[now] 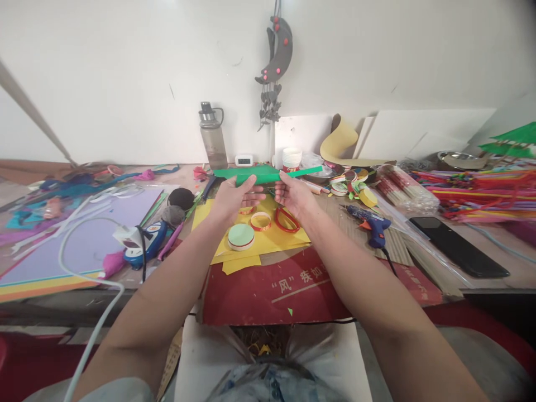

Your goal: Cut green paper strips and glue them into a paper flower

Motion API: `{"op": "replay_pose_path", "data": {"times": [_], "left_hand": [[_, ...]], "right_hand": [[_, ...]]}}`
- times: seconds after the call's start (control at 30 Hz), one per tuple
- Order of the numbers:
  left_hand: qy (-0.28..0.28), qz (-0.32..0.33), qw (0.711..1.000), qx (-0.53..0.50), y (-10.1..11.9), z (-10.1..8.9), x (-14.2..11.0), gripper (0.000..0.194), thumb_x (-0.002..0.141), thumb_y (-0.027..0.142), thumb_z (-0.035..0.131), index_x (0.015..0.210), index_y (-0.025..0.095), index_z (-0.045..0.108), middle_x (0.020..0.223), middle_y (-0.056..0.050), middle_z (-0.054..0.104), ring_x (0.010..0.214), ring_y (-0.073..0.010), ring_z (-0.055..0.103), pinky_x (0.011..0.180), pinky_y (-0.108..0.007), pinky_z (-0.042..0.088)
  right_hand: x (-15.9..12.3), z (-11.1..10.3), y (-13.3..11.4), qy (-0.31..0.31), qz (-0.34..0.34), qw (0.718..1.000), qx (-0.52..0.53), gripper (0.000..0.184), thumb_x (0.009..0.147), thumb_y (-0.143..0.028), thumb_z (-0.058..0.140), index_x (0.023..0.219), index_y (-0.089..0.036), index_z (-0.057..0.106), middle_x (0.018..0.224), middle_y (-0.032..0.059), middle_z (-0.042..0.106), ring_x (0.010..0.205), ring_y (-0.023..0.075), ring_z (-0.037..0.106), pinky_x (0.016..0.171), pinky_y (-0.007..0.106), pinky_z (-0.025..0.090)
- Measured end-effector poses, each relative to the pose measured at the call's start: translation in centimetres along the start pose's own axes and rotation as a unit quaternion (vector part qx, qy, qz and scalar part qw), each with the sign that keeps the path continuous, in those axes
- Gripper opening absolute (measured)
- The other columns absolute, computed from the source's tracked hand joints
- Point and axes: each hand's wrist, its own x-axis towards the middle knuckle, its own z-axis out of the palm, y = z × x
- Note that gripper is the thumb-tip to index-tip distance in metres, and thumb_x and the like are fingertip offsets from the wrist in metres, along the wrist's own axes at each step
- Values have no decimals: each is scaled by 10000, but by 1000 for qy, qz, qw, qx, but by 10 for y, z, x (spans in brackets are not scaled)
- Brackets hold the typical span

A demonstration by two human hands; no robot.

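My left hand (235, 196) grips a sheet of green paper (243, 174), its thumb on top and its fingers below. With thumb and fingertips my right hand (296, 192) pinches a narrow green paper strip (307, 171) that points out to the right. Whether the strip is joined to the sheet is hard to see. Below both hands, on yellow paper (218, 252), lie a round disc with a pale green top (241, 237), a red-and-white paper ring (261, 221) and red-handled scissors (288, 220), whose blades are hidden.
A blue glue gun (374, 226) and a black phone (458, 245) lie to the right. Leftward are a blue-and-white device (146, 244) and lilac paper (84, 229). Behind stand a bottle (213, 137) and paper cups (292, 159). Red cardboard (259, 296) covers the front edge.
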Motion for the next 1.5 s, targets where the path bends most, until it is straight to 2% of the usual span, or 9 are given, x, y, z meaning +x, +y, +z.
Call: {"op": "replay_pose_path", "data": {"times": [0.13,0.23,0.43,0.6,0.77,0.87,1.13,1.4,1.5], "left_hand": [[49,58,997,7,-1,5,-2,463,659,488,972,764,162,660,742,-30,730,629,-125,707,545,-201,497],[83,129,988,-4,0,5,-2,413,716,460,942,680,175,646,645,7,667,584,-100,648,560,-206,484],[114,206,972,-19,12,0,-8,395,717,312,950,621,208,582,639,24,633,721,-142,694,692,-250,549],[80,184,979,-33,9,-1,-3,442,696,334,962,643,213,540,637,36,605,737,-140,711,688,-243,553],[46,125,988,-83,-9,6,6,502,620,437,994,721,203,562,697,38,659,684,-123,703,603,-225,528],[55,128,986,-91,-7,7,6,507,617,394,1001,711,198,543,700,42,670,689,-112,702,658,-227,550],[49,210,976,-30,13,-6,3,428,676,227,970,640,203,544,647,47,593,666,-106,637,685,-225,509],[34,411,909,64,17,-38,16,496,549,212,1039,628,200,550,638,46,533,722,-136,625,694,-263,504],[22,393,918,48,16,-37,18,466,560,184,1032,649,197,574,655,44,562,720,-130,629,695,-259,501]], "right_hand": [[-4,3,-1,-19,-9,1000,-2,375,914,-354,830,676,-185,593,518,-43,585,443,64,512,442,164,456],[-14,8,-4,-52,-27,998,3,390,875,-400,863,678,-182,607,547,-44,601,472,57,528,463,161,461],[-36,17,-12,-94,-181,979,18,409,874,-456,842,710,-227,546,651,-48,641,566,77,587,577,210,528],[-28,14,-5,-60,-233,971,-5,404,846,-485,855,743,-238,551,676,-42,645,577,92,602,580,242,526],[-7,6,9,12,-185,982,-38,461,794,-495,891,666,-223,543,591,-41,624,514,91,553,503,232,464],[-5,4,10,-12,-176,984,-18,460,772,-499,908,678,-218,556,613,-36,641,532,91,570,518,231,479],[-19,8,-8,-109,-226,968,28,403,758,-465,921,768,-230,594,710,-37,665,646,110,644,571,237,547],[-34,9,-12,-166,-372,913,-26,497,689,-682,896,832,-266,664,760,-14,714,777,191,737,646,311,585],[-27,7,-10,-174,-381,908,-30,509,683,-707,890,859,-278,680,779,-12,732,764,190,734,645,317,588]]}}
